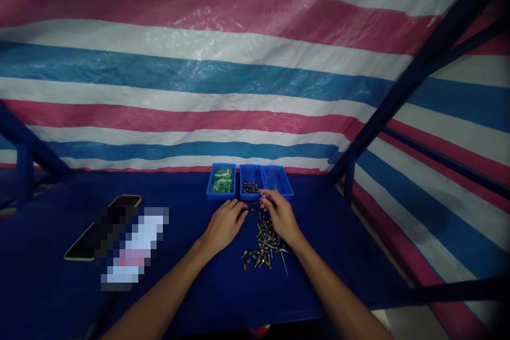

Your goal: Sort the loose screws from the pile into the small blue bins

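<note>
The single view looks out from the person's head, above and behind the left hand (226, 224) and right hand (281, 213), facing forward and down. Both forearms (181, 271) run in from the bottom edge, and the hands sit below centre, within arm's reach yet small in a wide view. The table (223, 297) spreads below, its near edge showing; the striped sheet (199, 74) beyond faces the camera and fills the upper half.

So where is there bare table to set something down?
The table is bare between the blurred pale object and the left hand, and right of the right forearm. Crowded: beside the right hand, where loose metal pieces spread toward the blue bins.
</note>
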Action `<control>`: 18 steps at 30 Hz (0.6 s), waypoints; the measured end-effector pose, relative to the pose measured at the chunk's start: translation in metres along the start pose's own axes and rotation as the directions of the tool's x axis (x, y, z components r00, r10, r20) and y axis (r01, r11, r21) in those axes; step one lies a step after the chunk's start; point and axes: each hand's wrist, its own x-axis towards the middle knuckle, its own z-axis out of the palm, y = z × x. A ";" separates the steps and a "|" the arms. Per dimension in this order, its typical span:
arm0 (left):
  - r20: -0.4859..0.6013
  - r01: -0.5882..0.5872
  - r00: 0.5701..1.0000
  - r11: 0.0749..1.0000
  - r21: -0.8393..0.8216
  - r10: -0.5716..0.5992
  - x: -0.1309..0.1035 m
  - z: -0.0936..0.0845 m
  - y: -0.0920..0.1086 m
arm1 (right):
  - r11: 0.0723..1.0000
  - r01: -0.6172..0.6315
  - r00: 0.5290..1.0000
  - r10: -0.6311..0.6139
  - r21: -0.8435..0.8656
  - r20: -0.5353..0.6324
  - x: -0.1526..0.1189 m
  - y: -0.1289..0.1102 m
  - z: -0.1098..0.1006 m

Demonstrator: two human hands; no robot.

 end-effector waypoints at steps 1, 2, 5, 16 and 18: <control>0.000 -0.002 1.000 1.000 0.001 0.002 0.000 0.000 0.000 | 0.999 -0.017 1.000 0.017 0.043 -0.005 0.000 0.000 0.001; 0.002 -0.003 1.000 1.000 0.000 0.003 0.000 0.001 -0.001 | 0.996 -0.040 0.999 0.041 0.081 -0.009 0.001 0.000 0.001; 0.004 -0.005 1.000 1.000 -0.002 0.005 0.000 0.002 -0.002 | 0.983 -0.107 0.994 0.111 0.152 -0.019 0.002 0.001 0.002; 0.013 -0.008 1.000 1.000 0.009 0.007 0.000 0.001 -0.001 | 0.999 0.019 1.000 -0.019 -0.032 -0.010 0.001 -0.003 -0.003; 0.013 -0.011 1.000 1.000 0.007 0.010 0.000 0.001 -0.001 | 0.996 0.064 0.998 -0.063 -0.058 0.031 0.000 -0.004 -0.002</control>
